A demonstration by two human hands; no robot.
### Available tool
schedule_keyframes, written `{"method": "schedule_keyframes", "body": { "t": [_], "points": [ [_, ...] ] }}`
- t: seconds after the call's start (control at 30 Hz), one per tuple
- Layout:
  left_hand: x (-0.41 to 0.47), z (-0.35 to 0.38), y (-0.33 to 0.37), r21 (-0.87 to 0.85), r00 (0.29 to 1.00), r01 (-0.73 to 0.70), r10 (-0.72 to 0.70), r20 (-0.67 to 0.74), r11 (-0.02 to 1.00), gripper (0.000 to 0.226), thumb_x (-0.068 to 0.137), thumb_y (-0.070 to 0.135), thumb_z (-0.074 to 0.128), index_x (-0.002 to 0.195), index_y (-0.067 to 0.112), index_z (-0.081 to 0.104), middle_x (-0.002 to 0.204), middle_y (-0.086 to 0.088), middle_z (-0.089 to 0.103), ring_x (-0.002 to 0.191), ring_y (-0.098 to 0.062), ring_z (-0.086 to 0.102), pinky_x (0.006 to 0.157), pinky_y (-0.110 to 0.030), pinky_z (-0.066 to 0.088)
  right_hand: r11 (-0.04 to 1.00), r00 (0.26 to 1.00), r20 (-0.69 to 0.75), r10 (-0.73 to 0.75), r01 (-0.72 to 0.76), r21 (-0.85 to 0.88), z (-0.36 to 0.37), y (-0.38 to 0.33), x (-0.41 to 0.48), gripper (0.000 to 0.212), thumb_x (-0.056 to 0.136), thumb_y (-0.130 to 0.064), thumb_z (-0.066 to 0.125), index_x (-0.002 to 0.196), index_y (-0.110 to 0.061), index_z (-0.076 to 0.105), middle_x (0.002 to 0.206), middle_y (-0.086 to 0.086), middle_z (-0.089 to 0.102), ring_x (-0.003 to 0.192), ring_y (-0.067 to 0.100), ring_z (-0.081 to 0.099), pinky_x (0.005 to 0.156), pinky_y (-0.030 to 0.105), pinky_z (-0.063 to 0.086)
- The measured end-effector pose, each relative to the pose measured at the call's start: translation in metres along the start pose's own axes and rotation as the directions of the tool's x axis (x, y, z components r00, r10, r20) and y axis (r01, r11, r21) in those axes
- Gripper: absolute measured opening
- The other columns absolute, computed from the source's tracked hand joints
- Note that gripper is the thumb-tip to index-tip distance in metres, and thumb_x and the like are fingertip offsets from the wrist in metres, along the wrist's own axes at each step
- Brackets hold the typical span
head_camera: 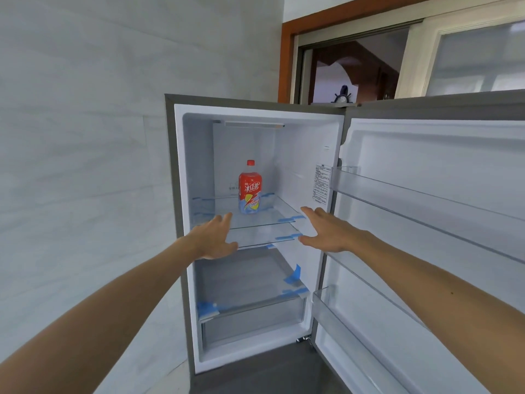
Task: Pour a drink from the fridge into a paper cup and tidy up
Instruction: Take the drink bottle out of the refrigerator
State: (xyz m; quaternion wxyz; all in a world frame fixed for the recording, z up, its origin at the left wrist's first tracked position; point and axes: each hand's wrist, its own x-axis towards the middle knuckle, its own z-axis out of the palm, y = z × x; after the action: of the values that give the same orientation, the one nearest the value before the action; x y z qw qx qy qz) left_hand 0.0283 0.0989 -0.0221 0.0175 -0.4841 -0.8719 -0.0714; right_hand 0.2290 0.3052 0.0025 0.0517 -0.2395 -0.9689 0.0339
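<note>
2 bare forearms stretch forward. The left hand (216,237) and right hand (326,231) have straight fingers and hold nothing, near the glass shelf (264,221) front. Behind them, the red-capped bottle (250,191) stands upright inside the open fridge (170,166).

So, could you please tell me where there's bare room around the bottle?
The top shelf is bare on both sides of the bottle, out to each wall. The lower shelf and door bins look bare. Only the shelf fronts are crowded, by the left hand and right hand.
</note>
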Motion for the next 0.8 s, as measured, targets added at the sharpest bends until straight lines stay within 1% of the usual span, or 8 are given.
{"method": "schedule_keyframes", "body": {
  "t": [0.07, 0.17, 0.23, 0.47, 0.63, 0.8],
  "points": [
    [0.009, -0.001, -0.001, -0.021, 1.000, 0.020, -0.020, 0.002, 1.000, 0.084, 0.095, 0.049, 0.053, 0.155, 0.011, 0.009, 0.158, -0.017, 0.030, 0.137, -0.037, 0.042, 0.110, -0.049, 0.041, 0.999, 1.000, -0.007, -0.006, 0.006, 0.034, 0.002, 0.006, 0.011, 0.080, 0.094, -0.053, 0.055, 0.153, -0.023, 0.011, 0.148, 0.012, 0.034, 0.130, 0.034, 0.046, 0.102, 0.050, 0.045],
    [0.024, -0.004, -0.004, -0.096, 0.999, 0.039, -0.042, -0.027, 0.995, 0.082, 0.096, 0.047, 0.054, 0.155, 0.011, 0.010, 0.157, -0.019, 0.031, 0.136, -0.037, 0.043, 0.110, -0.049, 0.040, 0.995, 1.000, -0.023, -0.017, 0.020, 0.098, 0.006, 0.011, 0.029, 0.080, 0.094, -0.052, 0.055, 0.154, -0.024, 0.010, 0.146, 0.012, 0.036, 0.130, 0.032, 0.045, 0.101, 0.046, 0.044],
    [0.034, -0.005, -0.005, -0.115, 0.998, 0.042, -0.046, -0.031, 0.993, 0.081, 0.096, 0.045, 0.054, 0.155, 0.012, 0.009, 0.157, -0.018, 0.030, 0.136, -0.037, 0.043, 0.111, -0.050, 0.040, 0.991, 0.999, -0.031, -0.023, 0.027, 0.131, 0.009, 0.012, 0.042, 0.079, 0.095, -0.051, 0.054, 0.154, -0.025, 0.010, 0.143, 0.011, 0.038, 0.128, 0.031, 0.045, 0.100, 0.045, 0.043],
    [0.076, 0.005, -0.027, -0.108, 0.999, 0.042, -0.042, -0.003, 0.993, 0.082, 0.095, 0.048, 0.055, 0.154, 0.015, 0.009, 0.153, -0.018, 0.035, 0.130, -0.036, 0.048, 0.108, -0.049, 0.043, 0.981, 0.999, -0.036, -0.027, 0.033, 0.193, 0.017, 0.012, 0.087, 0.075, 0.096, -0.048, 0.054, 0.154, -0.025, 0.012, 0.146, 0.011, 0.036, 0.129, 0.032, 0.045, 0.103, 0.046, 0.043],
    [0.115, 0.008, -0.042, -0.074, 1.000, 0.029, -0.028, 0.013, 0.997, 0.088, 0.093, 0.051, 0.055, 0.156, 0.019, 0.002, 0.153, -0.018, 0.036, 0.131, -0.037, 0.047, 0.108, -0.050, 0.041, 0.984, 0.999, -0.035, -0.015, 0.021, 0.179, 0.014, 0.011, 0.127, 0.080, 0.095, -0.049, 0.056, 0.155, -0.027, 0.008, 0.148, 0.012, 0.034, 0.131, 0.032, 0.044, 0.105, 0.047, 0.041],
    [0.147, 0.010, -0.058, -0.057, 0.999, 0.019, -0.018, 0.031, 0.998, 0.090, 0.094, 0.056, 0.051, 0.157, 0.021, -0.003, 0.158, -0.016, 0.028, 0.134, -0.035, 0.045, 0.110, -0.052, 0.041, 0.984, 0.998, -0.061, -0.007, 0.018, 0.180, 0.014, 0.003, 0.163, 0.082, 0.094, -0.050, 0.056, 0.156, -0.025, 0.008, 0.150, 0.012, 0.033, 0.131, 0.032, 0.044, 0.104, 0.045, 0.042]
  ]
}}
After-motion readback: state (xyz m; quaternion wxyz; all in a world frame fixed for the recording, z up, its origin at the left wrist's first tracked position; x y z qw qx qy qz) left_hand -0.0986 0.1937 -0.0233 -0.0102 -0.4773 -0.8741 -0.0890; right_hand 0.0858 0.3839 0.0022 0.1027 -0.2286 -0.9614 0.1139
